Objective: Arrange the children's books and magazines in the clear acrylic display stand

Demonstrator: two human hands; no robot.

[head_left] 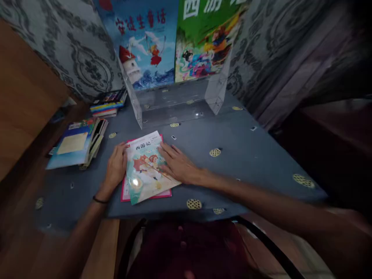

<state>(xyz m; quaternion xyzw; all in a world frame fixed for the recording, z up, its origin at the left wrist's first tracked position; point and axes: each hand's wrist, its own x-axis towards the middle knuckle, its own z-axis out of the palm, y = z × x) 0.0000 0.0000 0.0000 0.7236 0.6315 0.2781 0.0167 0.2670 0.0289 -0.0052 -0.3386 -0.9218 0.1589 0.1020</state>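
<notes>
A thin picture book (145, 164) with a pale green cover lies slightly turned on the table. Its cover shows Chinese characters and cartoon figures. Beneath it, a pink-edged book (126, 192) sticks out at the left, top and bottom. My left hand (115, 164), with a dark band at its wrist, is closed at the upper left edge of the picture book, its fingertips at the corner. Across the right side of the same cover rests my right hand (178, 164), open, fingers spread and pointing up and left. The undersides of both hands are hidden.
Behind the books stands a clear acrylic rack (135, 97) holding a blue book (151, 31) and a green book (200, 42). At the left are a loose pile with a blue book (74, 143) and another stack (107, 104). A pineapple-print cloth (247, 166) covers the table.
</notes>
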